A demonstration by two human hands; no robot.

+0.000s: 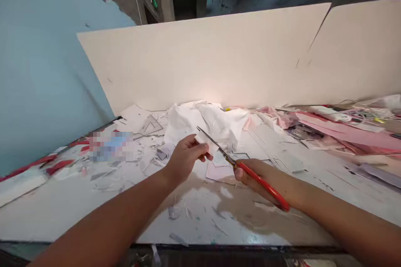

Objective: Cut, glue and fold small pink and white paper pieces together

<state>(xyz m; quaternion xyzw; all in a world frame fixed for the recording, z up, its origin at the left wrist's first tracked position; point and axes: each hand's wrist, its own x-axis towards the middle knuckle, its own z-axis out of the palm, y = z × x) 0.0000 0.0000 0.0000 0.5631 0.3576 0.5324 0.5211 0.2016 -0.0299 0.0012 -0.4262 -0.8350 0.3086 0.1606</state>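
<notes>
My left hand is closed, pinching a small white piece that looks like paper or cloth between thumb and fingers. My right hand grips a pair of scissors with red handles. Their dark blades point up and to the left, close against the white piece; whether they touch it I cannot tell. Behind my hands lies a crumpled heap of white cloth. Below the blades, a pale sheet rests on the table, partly shadowed.
The white table carries scattered scraps. A clear triangle ruler lies at the back left, near red pieces. Pink fabric and other clutter spread along the right. A tall pale board stands behind, beside a blue wall.
</notes>
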